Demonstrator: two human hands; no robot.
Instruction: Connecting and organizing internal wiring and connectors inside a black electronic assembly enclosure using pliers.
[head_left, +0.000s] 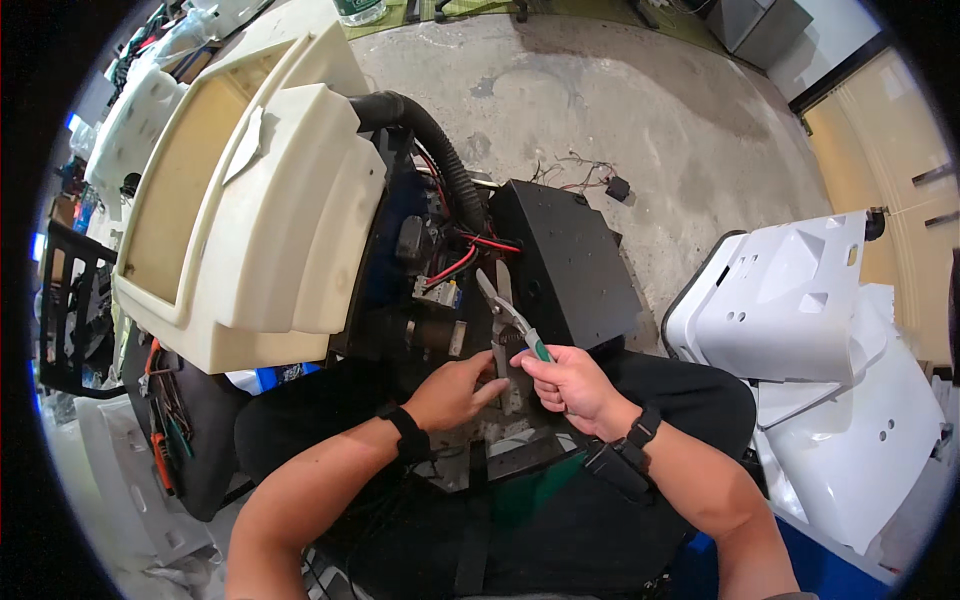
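Observation:
A pair of snips (511, 318) with grey and green handles stands blades-up in front of me, its two blades parted. My right hand (580, 390) is closed round the right handle. My left hand (458, 389) has its fingers closed at the other handle; the hand itself hides part of that grip. Just beyond the blades, red and black wires (458, 263) run among parts of an opened machine. Right of the snips is a black metal box (575, 268).
The machine's large cream housing (285, 215) rises on the left, with a black corrugated hose (445, 140) behind. Pliers (160, 460) lie on a dark seat at left. White plastic shells (790, 290) stand at right. A small black part with wires (618, 188) lies on the concrete floor.

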